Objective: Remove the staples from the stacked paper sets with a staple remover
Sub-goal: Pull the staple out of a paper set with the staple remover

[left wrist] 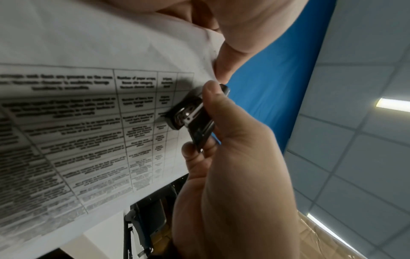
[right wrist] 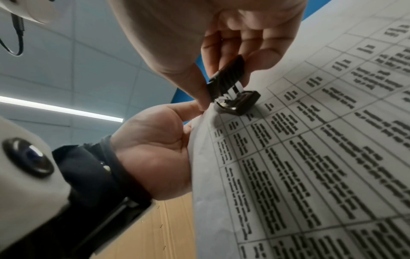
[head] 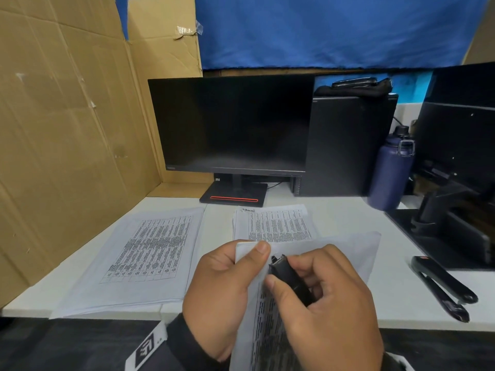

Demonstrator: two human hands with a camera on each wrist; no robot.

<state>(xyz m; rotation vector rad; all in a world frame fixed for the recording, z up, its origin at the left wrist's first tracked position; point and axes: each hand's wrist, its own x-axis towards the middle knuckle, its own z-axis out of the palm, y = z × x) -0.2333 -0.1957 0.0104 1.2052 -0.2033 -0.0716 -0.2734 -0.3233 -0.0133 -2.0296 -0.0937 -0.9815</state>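
While I lift one paper set (head: pixel 267 317) off the desk (head: pixel 334 218), my left hand (head: pixel 222 293) pinches its top corner, with the thumb (head: pixel 261 249) on the upper side and the other fingers curled behind the sheets. I hold it in the air like this so that the corner stays stiff and I can reach both faces of it.

My right hand (head: pixel 326 303) grips the staple remover (head: pixel 288 274), a small black tool, between the thumb and the curled fingers. In both wrist views its metal teeth touch the printed side just beside the corner that the left hand holds. I judge that the staple sits there, but it is too small to see in any view, so I cannot tell if the teeth are already under it.

Two other piles lie flat on the desk: one stack of papers (head: pixel 150 253) to my left and another stack (head: pixel 278 223) behind my hands, in front of the monitor (head: pixel 230 124). I cannot tell which pile is finished and which one waits. A black stapler (head: pixel 444 285) lies to my right, apart from the paper, and a blue bottle (head: pixel 389 170) stands further back.

For the next move, I think the teeth must slide under the staple without tearing the thin corner.
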